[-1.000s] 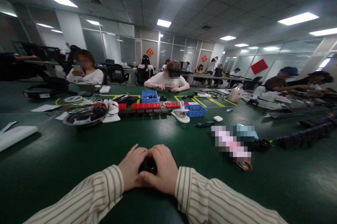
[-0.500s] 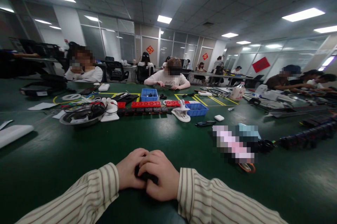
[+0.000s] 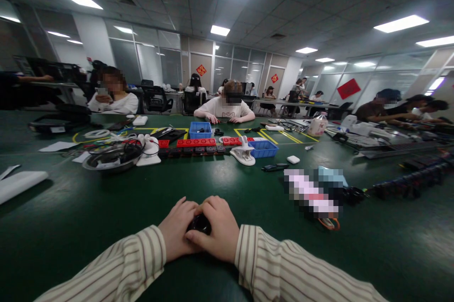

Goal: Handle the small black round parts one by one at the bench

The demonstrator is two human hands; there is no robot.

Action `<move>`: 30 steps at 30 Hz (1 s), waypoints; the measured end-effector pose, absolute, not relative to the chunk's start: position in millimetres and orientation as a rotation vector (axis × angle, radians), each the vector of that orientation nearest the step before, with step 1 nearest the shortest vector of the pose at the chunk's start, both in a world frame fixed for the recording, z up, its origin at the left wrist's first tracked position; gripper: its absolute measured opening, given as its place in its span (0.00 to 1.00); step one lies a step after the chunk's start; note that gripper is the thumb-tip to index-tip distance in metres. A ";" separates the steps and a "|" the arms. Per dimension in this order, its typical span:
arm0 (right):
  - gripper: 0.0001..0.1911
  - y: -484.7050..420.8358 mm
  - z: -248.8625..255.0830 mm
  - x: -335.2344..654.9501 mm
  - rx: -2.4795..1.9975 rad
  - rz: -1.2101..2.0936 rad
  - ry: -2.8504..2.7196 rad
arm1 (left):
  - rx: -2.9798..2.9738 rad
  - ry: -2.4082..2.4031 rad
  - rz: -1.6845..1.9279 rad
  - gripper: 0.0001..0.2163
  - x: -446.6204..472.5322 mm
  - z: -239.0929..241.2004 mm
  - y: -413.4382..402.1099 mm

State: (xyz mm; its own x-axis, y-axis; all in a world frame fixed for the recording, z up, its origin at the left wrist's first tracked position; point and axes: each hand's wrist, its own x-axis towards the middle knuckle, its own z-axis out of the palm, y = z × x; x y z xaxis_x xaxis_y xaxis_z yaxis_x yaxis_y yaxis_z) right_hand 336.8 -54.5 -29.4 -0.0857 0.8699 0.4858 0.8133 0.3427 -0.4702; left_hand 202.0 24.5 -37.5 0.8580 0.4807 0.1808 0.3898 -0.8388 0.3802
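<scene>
A small, rounded, glossy black object point(image 3: 200, 224) rests at the near middle of the green table point(image 3: 149, 198), mostly covered by my hands. My left hand point(image 3: 177, 229) curls around its left side. From the right, my right hand point(image 3: 222, 227) wraps over it, with the thumb across the near side. The two hands touch each other around the object. Their fingers hide its far side, and its kind cannot be made out.
Beyond my hands lie a metal bowl with cables point(image 3: 113, 160), red power strips point(image 3: 196, 143), a blue bin point(image 3: 263, 148) and a white clip stand point(image 3: 244, 152). A blurred pink item point(image 3: 308, 191) lies to the right. Across the table sits a person point(image 3: 227, 106).
My right hand's fingers have lifted and shifted, and its thumb has moved up, so more of the black object's glossy top shows. My left fingers have straightened slightly.
</scene>
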 end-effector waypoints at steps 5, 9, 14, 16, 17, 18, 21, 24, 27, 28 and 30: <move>0.12 -54.2 -27.5 337.7 -1.313 0.104 -1.961 | 2.650 0.564 0.377 0.22 201.4 -40.9 31.5; 0.11 -52.1 -30.3 339.1 -1.070 0.124 -2.049 | 2.621 0.410 0.354 0.18 201.0 -43.2 38.1; 0.10 -51.6 -29.6 340.5 -0.936 0.123 -2.151 | 2.627 0.373 0.352 0.20 200.8 -42.1 38.3; 0.11 -53.1 -26.7 341.6 -0.930 0.120 -2.155 | 2.608 0.366 0.376 0.25 199.8 -41.6 37.6; 0.12 -53.9 -25.2 342.1 -0.933 0.121 -2.139 | 2.598 0.365 0.386 0.26 199.1 -41.7 37.6; 0.13 -54.7 -24.0 342.6 -0.946 0.120 -2.110 | 2.587 0.372 0.394 0.27 198.4 -42.1 37.9; 0.18 -55.9 -23.4 342.7 -1.088 0.100 -1.963 | 2.585 0.446 0.416 0.31 196.7 -44.3 38.7; 0.22 -55.3 -26.4 340.7 -1.293 0.061 -1.857 | 2.655 0.541 0.435 0.34 196.6 -44.9 37.1; 0.22 -54.7 -28.2 338.0 -1.430 0.038 -1.872 | 2.712 0.600 0.432 0.29 198.0 -42.1 33.4; 0.21 -54.7 -28.1 337.3 -1.459 0.038 -1.889 | 2.718 0.599 0.428 0.27 198.5 -41.1 32.3; 0.18 -55.1 -27.3 336.3 -1.489 0.046 -1.917 | 2.716 0.583 0.419 0.23 199.4 -39.6 31.5</move>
State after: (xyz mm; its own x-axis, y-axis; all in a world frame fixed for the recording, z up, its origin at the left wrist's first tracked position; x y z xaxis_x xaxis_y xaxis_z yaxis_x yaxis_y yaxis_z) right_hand 336.3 -55.1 -27.3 -0.0954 0.8627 0.4967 0.8380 0.3389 -0.4277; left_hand 199.4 31.5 -39.6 0.8730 0.4389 0.2127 0.3418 -0.8616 0.3753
